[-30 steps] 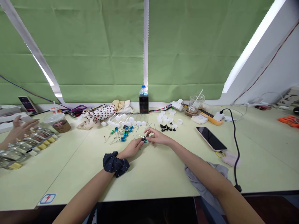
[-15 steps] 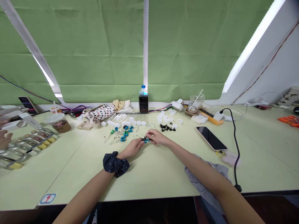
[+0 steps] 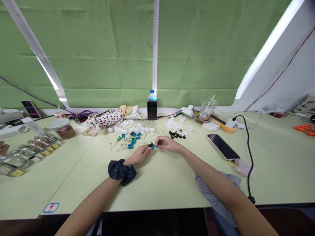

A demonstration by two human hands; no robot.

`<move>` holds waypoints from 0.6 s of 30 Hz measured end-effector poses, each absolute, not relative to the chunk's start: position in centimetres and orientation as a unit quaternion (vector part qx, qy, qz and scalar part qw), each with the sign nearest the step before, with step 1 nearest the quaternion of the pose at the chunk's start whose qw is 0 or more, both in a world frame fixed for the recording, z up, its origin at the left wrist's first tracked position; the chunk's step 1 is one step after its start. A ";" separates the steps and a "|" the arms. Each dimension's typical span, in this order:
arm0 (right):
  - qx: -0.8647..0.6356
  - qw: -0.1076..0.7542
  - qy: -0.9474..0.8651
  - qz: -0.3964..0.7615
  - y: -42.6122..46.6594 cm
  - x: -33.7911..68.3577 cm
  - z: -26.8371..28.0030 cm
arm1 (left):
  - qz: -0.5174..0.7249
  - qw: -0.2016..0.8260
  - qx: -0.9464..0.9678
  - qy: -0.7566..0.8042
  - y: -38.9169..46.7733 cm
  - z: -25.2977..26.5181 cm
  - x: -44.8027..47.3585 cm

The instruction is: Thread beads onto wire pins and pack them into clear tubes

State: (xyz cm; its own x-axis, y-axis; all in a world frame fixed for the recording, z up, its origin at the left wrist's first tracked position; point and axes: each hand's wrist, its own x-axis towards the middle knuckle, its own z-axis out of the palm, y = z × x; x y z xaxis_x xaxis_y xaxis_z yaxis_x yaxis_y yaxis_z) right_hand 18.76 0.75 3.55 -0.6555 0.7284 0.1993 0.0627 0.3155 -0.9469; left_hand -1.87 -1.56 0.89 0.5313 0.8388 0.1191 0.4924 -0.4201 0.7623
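Pinched in the fingers of my left hand (image 3: 140, 154) is a small blue-and-black piece (image 3: 151, 145); its exact kind is too small to tell. Close on its right, the bent fingers of my right hand (image 3: 168, 144) are closed around a small dark part with a thin metal wire near it, mostly hidden by the fingers. Beyond my hands lie several blue and green pieces (image 3: 133, 140) with thin bent metal wires. Several small black round-headed parts (image 3: 176, 134) lie past my right hand, with white round caps (image 3: 172, 125) behind them.
White-capped clear tubes (image 3: 131, 122) lie behind the blue pieces, near a bottle (image 3: 152, 109). A phone (image 3: 222, 146) and a black cable (image 3: 248, 147) are at right. At left stand an iced-drink cup (image 3: 64, 130) and a row of glass bottles (image 3: 27, 151), beside another person's hand (image 3: 3, 148).
My right hand has drawn slightly to the right, away from my left fingers, so more of the blue-and-black piece shows. The other person's hand at far left has moved mostly out of view.
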 end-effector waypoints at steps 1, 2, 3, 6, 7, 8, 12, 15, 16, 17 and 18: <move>-0.262 0.321 -0.752 0.512 0.8 18.8 3.6 | 0.252 0.346 0.803 0.416 -1.5 0.9 -1.9; -0.262 0.321 -0.756 0.507 0.8 18.9 3.6 | 0.253 0.344 0.802 0.417 -1.5 0.9 -1.9; -0.265 0.317 -0.754 0.511 0.9 19.0 3.6 | 0.254 0.342 0.803 0.418 -1.5 0.9 -1.9; -0.283 0.297 -0.710 0.572 1.0 19.2 3.1 | 0.252 0.332 0.806 0.420 -1.5 0.7 -1.9; -0.290 0.291 -0.686 0.601 1.1 19.2 2.9 | 0.252 0.328 0.807 0.421 -1.5 0.7 -1.8; -0.294 0.286 -0.662 0.628 1.1 19.3 2.8 | 0.253 0.323 0.808 0.423 -1.5 0.6 -1.8; -0.290 0.278 -0.594 0.697 1.1 19.5 2.6 | 0.266 0.309 0.807 0.426 -1.5 0.6 -1.7; -0.291 0.298 -0.560 0.716 1.3 19.9 2.9 | 0.271 0.322 0.798 0.432 -1.6 0.8 -1.7; -0.296 0.311 -0.548 0.718 1.4 20.0 3.0 | 0.271 0.328 0.794 0.434 -1.6 0.9 -1.7; -0.303 0.322 -0.537 0.719 1.5 20.2 3.0 | 0.270 0.333 0.791 0.436 -1.6 0.9 -1.8; -0.312 0.329 -0.527 0.719 1.6 20.3 3.0 | 0.270 0.337 0.789 0.437 -1.6 0.9 -1.8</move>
